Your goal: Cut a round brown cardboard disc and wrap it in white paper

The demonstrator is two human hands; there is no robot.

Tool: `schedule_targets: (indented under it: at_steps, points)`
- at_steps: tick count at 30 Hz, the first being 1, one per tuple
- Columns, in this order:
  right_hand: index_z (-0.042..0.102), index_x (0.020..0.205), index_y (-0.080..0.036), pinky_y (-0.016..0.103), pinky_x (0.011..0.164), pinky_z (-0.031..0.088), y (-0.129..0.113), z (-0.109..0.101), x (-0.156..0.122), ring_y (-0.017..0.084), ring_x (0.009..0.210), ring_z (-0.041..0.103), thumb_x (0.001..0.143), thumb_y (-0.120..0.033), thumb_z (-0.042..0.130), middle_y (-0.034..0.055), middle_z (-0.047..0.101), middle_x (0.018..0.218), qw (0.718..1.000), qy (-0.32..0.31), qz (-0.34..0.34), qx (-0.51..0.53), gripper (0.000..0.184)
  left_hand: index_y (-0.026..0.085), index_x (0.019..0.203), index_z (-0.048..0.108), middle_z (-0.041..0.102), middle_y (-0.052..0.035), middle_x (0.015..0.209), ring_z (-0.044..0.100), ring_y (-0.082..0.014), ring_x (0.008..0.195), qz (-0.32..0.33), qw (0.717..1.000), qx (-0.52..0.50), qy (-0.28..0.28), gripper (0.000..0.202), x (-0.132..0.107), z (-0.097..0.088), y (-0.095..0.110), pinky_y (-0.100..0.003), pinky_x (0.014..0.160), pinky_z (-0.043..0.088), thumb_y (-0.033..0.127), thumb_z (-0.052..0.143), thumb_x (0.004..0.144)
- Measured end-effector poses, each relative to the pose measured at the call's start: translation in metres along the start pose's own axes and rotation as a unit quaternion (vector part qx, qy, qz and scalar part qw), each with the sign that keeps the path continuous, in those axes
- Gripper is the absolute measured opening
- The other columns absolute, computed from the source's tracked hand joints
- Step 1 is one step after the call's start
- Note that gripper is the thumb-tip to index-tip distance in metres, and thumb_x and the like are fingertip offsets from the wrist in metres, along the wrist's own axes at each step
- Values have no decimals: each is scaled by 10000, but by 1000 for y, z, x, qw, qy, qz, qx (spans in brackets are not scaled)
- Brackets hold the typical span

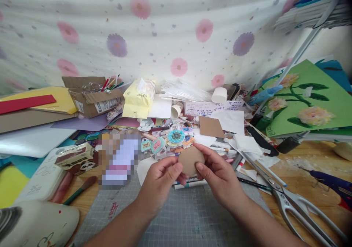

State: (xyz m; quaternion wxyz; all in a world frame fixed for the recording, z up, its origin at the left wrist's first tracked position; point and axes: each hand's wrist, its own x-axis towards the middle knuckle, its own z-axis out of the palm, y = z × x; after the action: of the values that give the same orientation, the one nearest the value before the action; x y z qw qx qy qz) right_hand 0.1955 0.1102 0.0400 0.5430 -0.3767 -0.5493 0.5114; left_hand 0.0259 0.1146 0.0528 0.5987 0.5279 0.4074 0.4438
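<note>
Both my hands hold a small brown cardboard disc [190, 159] above the grey cutting mat [181, 217]. My left hand [161, 181] pinches the disc's left edge with thumb and fingers. My right hand [217, 175] grips its right edge, fingers curled behind it. Just beyond the disc lie small cut-out paper stickers [167, 140], among them a round teal one and a pink one. A white marker pen [189, 184] lies on the mat under my hands.
Large metal scissors [286, 197] lie at the right, a glue gun [334, 184] beyond them. A green flower painting [305, 100] leans at the right rear. A cardboard box [92, 96], yellow tissue pack [137, 98], brown card [210, 126] and paper scraps crowd the back. A paintbrush [79, 190] lies left.
</note>
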Motion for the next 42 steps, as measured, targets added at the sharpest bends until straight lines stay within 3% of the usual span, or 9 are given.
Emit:
schedule_targets:
  at_steps: [10,13,16,24,28,31,35,38,42]
  points:
    - [481,1345,-315,283,699,485,5,-4,-2,161,790,593,916,-282,566,20,647,927,992,-36,-79,-87,439,156,707,596,605,13,536,517,-113,475,-51,998,30,-31,160,1,2,1,-236,476,411,301,588,773]
    - [659,1140,-254,307,728,492,-2,-8,2,184,820,618,878,-253,601,41,693,909,981,-14,-105,-163,269,159,668,581,574,21,519,476,-102,466,-60,992,100,-52,140,0,-1,7,-227,460,371,276,584,746]
    - [717,969,-221,309,714,506,-7,-6,5,188,795,642,847,-220,612,44,721,872,978,6,-105,-179,161,157,611,566,522,36,488,436,-89,475,-33,991,123,-35,149,0,1,8,-214,461,341,242,592,731]
    - [709,947,-191,310,641,537,-16,32,-5,198,741,667,837,-241,583,60,728,849,977,124,-78,-156,175,153,988,617,662,-20,762,601,-140,646,-10,994,-109,-14,295,-8,20,-8,-244,528,486,374,657,796]
    - [676,1055,-179,302,654,548,-25,10,-25,188,734,674,872,-292,544,71,726,879,971,83,-84,-209,252,137,918,617,640,-11,663,593,-134,564,-11,993,-111,-26,262,-14,21,-6,-227,458,455,367,659,799]
    - [644,1129,-177,361,772,541,-27,-46,-56,232,863,668,890,-344,512,99,711,966,903,125,-77,-405,319,136,850,617,636,-14,608,589,-138,516,-36,993,-100,-46,248,-18,18,-1,-241,453,460,374,661,795]
    - [684,1062,-139,483,844,509,-17,-127,-104,333,937,652,866,-339,450,167,685,988,709,156,31,-687,364,163,935,661,705,-55,799,668,-190,701,-50,989,-107,-88,221,-23,15,5,-289,604,518,345,659,808]
    - [648,1157,-121,459,857,516,-5,-159,-126,325,973,651,872,-321,399,177,667,1055,653,128,58,-744,428,190,959,695,715,-64,917,663,-200,833,-37,987,-111,-109,195,-25,14,8,-293,702,506,322,645,823]
    - [654,1157,-147,479,896,493,3,-176,-136,325,1012,635,840,-281,390,162,672,1075,623,117,75,-770,433,182,908,725,714,-56,890,637,-176,815,-38,985,-135,-104,173,-24,13,10,-290,744,486,304,648,814]
